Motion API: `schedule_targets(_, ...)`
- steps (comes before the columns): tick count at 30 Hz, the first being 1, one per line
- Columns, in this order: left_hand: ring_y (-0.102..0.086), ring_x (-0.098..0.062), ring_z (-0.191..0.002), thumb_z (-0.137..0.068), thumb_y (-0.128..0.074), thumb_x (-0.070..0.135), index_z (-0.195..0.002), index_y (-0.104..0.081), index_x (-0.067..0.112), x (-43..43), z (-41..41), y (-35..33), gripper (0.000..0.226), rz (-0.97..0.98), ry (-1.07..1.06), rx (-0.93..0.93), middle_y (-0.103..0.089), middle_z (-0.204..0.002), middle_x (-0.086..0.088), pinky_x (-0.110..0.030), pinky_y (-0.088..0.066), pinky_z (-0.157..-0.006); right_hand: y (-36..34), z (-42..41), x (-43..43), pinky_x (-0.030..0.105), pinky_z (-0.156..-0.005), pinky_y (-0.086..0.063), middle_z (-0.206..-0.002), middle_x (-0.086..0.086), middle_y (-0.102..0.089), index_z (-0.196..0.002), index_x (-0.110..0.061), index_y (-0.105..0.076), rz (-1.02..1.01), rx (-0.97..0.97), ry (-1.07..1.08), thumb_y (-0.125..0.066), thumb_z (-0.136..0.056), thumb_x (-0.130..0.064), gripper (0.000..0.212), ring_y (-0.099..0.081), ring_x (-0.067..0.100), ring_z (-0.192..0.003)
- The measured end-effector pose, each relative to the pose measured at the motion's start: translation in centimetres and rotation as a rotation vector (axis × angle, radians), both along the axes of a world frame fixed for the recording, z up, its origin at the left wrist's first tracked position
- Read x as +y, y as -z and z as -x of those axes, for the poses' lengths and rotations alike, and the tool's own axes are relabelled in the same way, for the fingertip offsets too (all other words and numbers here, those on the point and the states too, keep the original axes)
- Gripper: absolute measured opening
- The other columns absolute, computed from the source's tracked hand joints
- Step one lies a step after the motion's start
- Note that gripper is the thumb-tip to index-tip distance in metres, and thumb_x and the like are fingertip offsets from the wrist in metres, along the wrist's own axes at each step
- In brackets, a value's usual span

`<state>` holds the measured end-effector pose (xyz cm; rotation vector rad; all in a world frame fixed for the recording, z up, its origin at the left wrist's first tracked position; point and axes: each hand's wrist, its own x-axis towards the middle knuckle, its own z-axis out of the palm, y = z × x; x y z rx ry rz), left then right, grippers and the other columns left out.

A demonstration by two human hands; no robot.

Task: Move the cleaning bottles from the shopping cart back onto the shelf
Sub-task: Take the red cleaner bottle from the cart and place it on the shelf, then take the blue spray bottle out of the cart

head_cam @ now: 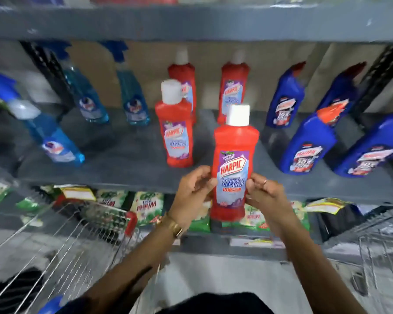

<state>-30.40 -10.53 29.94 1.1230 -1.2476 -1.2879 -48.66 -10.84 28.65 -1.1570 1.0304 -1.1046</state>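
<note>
We've got a red bottle (234, 159) with a white cap held upright in both hands, out in front of the grey shelf (127, 175) edge, not resting on it. Our left hand (192, 193) pinches its left side down by the label, fingers curled onto the plastic, and our right hand (264, 193) does the same on the right side, so both hands are closed on that one bottle. There's a gold watch (175, 226) on the left wrist and a ring on the right hand.

On the shelf behind it stand three more red bottles (176, 137), one near the front and two further back. To the left are light blue spray bottles (89, 103), three of them we can count, and to the right sit dark blue bottles (304, 146) with red caps.

The wire shopping cart (61, 241) is down at the lower left, and something blue (52, 304) pokes up at its near edge, too blurred to say what it is. Below the shelf lie green and white packets (145, 205).
</note>
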Motion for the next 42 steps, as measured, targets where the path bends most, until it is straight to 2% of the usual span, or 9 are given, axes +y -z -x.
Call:
schedule_targets(6, -0.059, -0.014, -0.092, -0.081, -0.060, 0.025, -0.095, -0.063, 0.033, -7.4, 3.0, 0.9, 0.016, 0.148, -0.028, -0.077, -0.067, -0.098, 0.000, -0.043, -0.051, -0.084, 0.9, 2.4, -6.8, 0.029, -0.079, -0.057, -0.099, -0.011, -0.073, -0.122, -0.013, -0.059, 0.085, -0.010, 0.122, -0.051, -0.093, -0.013, 0.030, -0.064, 0.014, -0.097)
schedule_targets(11, -0.065, -0.002, -0.091, -0.087, -0.057, 0.015, -0.094, -0.066, 0.033, -9.8, 4.1, 1.9, 0.021, 0.157, -0.055, -0.012, -0.073, -0.091, 0.016, -0.028, -0.056, -0.082, 2.0, 2.5, -9.4, 0.027, -0.077, -0.054, -0.111, 0.003, -0.068, -0.125, -0.011, -0.056, 0.111, 0.037, 0.150, -0.050, -0.094, -0.012, 0.032, -0.065, 0.008, -0.098)
schedule_targets(18, -0.065, -0.002, -0.093, -0.083, -0.063, 0.031, -0.100, -0.065, 0.037, -11.1, 4.2, 3.1, 0.018, 0.175, -0.101, -0.093, -0.072, -0.096, 0.013, -0.030, -0.055, -0.084, 2.3, 2.8, -10.8, 0.020, -0.075, -0.054, -0.111, -0.005, -0.066, -0.123, -0.021, -0.054, 0.164, 0.073, 0.141, -0.055, -0.091, -0.019, 0.032, -0.066, -0.003, -0.094)
schedule_targets(22, -0.063, -0.001, -0.097, -0.082, -0.065, 0.019, -0.120, -0.055, 0.014, -10.3, 3.4, 4.3, 0.040, 0.137, -0.127, -0.136, -0.065, -0.114, -0.007, -0.021, -0.051, -0.086, 3.5, 2.7, -8.8, 0.013, -0.089, -0.048, -0.122, 0.005, -0.062, -0.124, -0.007, -0.057, 0.254, 0.286, 0.354, -0.063, -0.087, -0.014, 0.039, -0.062, -0.005, -0.102)
schedule_targets(25, -0.064, -0.009, -0.097, -0.084, -0.062, 0.001, -0.122, -0.052, 0.014, -6.8, 1.6, 5.5, 0.042, 0.068, -0.190, -0.076, -0.064, -0.113, -0.009, -0.022, -0.052, -0.087, 5.7, 0.5, -4.1, 0.026, -0.096, -0.044, -0.112, 0.006, -0.063, -0.109, -0.013, -0.064, 0.422, 0.527, 0.526, -0.055, -0.091, -0.023, 0.023, -0.057, 0.013, -0.106)
schedule_targets(30, -0.067, -0.002, -0.089, -0.085, -0.060, 0.023, -0.109, -0.062, 0.022, 0.6, -5.1, 7.0, 0.024, 0.048, -0.314, -0.171, -0.073, -0.094, 0.012, -0.014, -0.051, -0.077, 7.1, -7.6, 0.8, 0.018, -0.098, -0.033, -0.105, 0.000, -0.060, -0.105, -0.020, -0.061, 0.499, 0.621, 0.192, -0.043, -0.092, -0.028, 0.023, -0.050, 0.015, -0.103)
schedule_targets(34, -0.061, 0.014, -0.085, -0.090, -0.056, 0.015, -0.105, -0.065, 0.013, 7.7, -13.6, 8.6, 0.017, 0.077, -0.577, -0.445, -0.066, -0.097, 0.017, -0.002, -0.043, -0.076, 8.6, -17.3, 4.4, 0.010, -0.099, -0.029, -0.106, -0.001, -0.061, -0.104, -0.020, -0.062, 0.438, 0.633, -0.226, -0.039, -0.096, -0.039, 0.031, -0.050, 0.015, -0.105)
schedule_targets(38, -0.067, -0.012, -0.077, -0.089, -0.054, 0.028, -0.106, -0.064, 0.008, 14.7, -22.5, 13.7, 0.028, -0.137, -0.878, -0.496, -0.071, -0.095, -0.005, -0.018, -0.051, -0.071, 10.7, -27.1, 8.1, 0.034, -0.094, -0.041, -0.104, 0.009, -0.068, -0.100, -0.013, -0.067, 0.444, 0.703, -0.605, -0.047, -0.091, -0.031, 0.029, -0.051, 0.018, -0.102)
schedule_targets(42, -0.066, -0.043, -0.087, -0.086, -0.059, 0.030, -0.108, -0.060, -0.006, 22.0, -29.3, 22.3, 0.042, -0.697, -1.000, -0.422, -0.067, -0.096, -0.033, -0.038, -0.052, -0.075, 13.3, -35.0, 11.3, 0.035, -0.088, -0.045, -0.104, 0.008, -0.070, -0.099, -0.014, -0.067, 0.353, 0.832, -0.909, -0.052, -0.084, -0.026, 0.024, -0.058, 0.027, -0.102)
